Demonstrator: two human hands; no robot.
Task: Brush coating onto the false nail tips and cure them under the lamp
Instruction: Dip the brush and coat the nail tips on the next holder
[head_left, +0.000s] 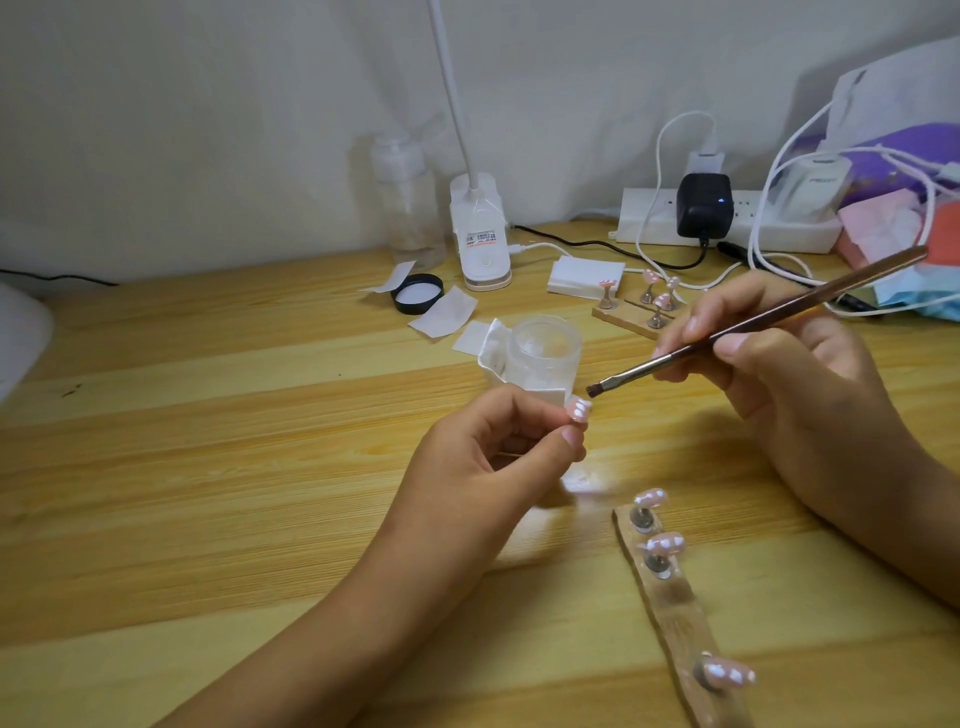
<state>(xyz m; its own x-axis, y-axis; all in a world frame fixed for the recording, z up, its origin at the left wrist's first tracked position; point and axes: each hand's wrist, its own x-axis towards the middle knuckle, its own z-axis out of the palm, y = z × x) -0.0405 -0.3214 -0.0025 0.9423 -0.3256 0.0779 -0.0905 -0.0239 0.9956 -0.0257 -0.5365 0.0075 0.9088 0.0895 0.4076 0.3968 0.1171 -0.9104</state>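
My left hand (488, 452) pinches a small holder topped with a pink false nail tip (735, 410) above the wooden table. In my right hand (769, 374) a brown brush (753, 325) is held like a pen, its dark bristles just right of that tip, with a small gap. An open clear jar of coating (543, 358) stands just behind them. At the lower right lies a wooden strip (675, 603) with three pink tips (666, 544) on metal stands. A second strip (623, 317) with several tips lies farther back.
A white desk lamp base (480, 234) with a thin neck stands at the back, beside a clear pump bottle (408, 202). A black jar lid (417, 293), white wipes (444, 312), a white box (586, 276), a power strip (727, 223) with cables and a pile of bags lie behind.
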